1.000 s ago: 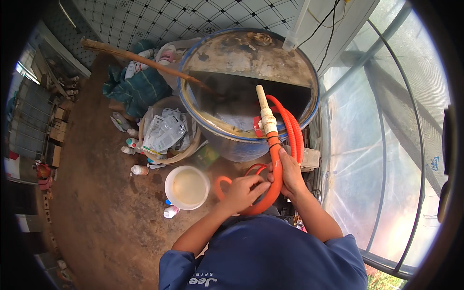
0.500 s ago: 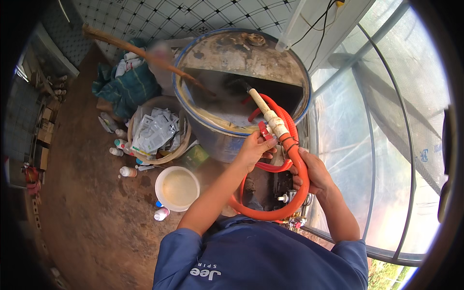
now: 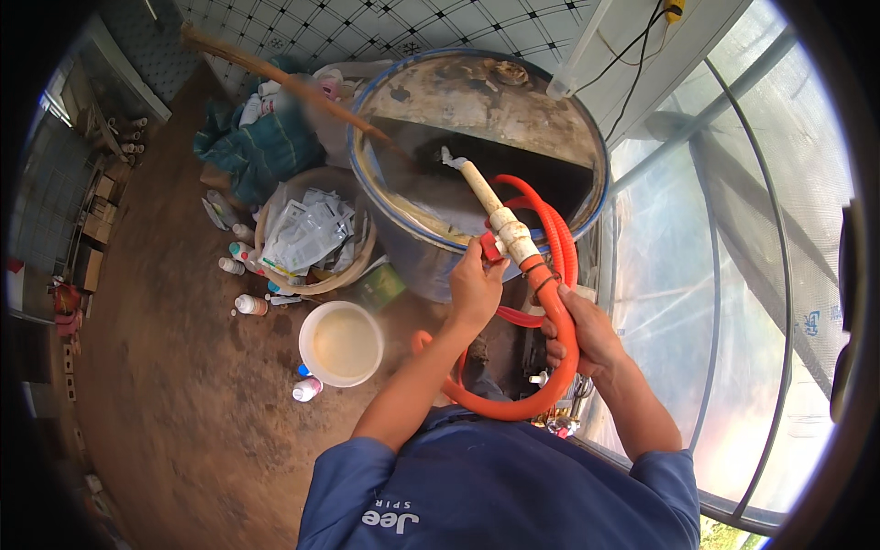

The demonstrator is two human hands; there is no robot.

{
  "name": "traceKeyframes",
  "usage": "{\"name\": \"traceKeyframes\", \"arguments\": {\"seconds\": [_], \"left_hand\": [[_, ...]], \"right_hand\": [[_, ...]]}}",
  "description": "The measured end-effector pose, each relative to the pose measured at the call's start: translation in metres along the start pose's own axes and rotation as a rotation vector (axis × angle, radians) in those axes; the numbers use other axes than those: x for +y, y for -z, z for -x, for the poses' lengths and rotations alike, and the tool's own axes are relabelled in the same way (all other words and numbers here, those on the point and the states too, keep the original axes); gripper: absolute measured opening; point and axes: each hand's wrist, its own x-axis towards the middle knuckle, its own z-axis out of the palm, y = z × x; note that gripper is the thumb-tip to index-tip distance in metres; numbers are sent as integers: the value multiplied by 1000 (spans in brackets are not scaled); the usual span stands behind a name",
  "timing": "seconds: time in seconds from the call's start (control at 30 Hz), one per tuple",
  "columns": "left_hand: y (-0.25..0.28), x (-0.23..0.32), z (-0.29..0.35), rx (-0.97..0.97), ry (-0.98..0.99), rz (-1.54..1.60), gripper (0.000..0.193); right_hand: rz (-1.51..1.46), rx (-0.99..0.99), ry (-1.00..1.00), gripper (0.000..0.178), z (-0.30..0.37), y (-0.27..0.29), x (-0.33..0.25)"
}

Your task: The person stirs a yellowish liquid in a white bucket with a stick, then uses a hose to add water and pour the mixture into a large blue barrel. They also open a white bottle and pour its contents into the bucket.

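Observation:
My right hand (image 3: 587, 332) is wrapped round a thick orange hose (image 3: 557, 312), which loops down across my front. Wired onto the hose's upper end is a white plastic ball valve (image 3: 511, 234) with a straight pipe (image 3: 481, 188) beyond it. My left hand (image 3: 477, 286) grips the valve's red handle (image 3: 490, 246) between thumb and fingers. The pipe points over the half-open top of a large blue drum (image 3: 417, 266). At its tip is a whitish splash (image 3: 449, 159), seemingly liquid coming out. Thinner red hose (image 3: 561, 229) coils beside the valve into the drum.
A wooden stick (image 3: 275, 75) leans out of the drum, whose far half a stained board (image 3: 458, 92) covers. Left of it stand a bin of empty packets (image 3: 307, 234), a white bucket of cloudy liquid (image 3: 341, 339) and several bottles (image 3: 250, 304). Plastic sheeting (image 3: 669, 275) walls the right side.
The whitish splash has appeared at the pipe tip, which was dark before. The red handle has turned a little under my left hand. The whole view has shifted slightly.

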Motion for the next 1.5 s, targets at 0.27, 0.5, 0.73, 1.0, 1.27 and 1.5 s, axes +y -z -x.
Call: {"name": "traceKeyframes", "arguments": {"seconds": [0.27,0.5,0.73,1.0,1.27,1.5], "left_hand": [[-3,1,-14,204,-442,-324,35],[-22,9,-15,76,-427,-370,37],[-32,23,-11,-53,-428,-444,49],[-3,10,8,-99,-396,-355,36],[56,-23,50,-88,-115,-236,22],[108,-75,100,49,197,-188,19]], "right_hand": [[-35,-71,50,39,7,8,0],[-101,3,56,41,10,20,-3],[-173,24,84,37,14,43,-16],[-193,127,60,46,7,65,-37],[-147,118,42,48,-5,76,-66],[-42,76,-37,45,-26,91,-103]]}}
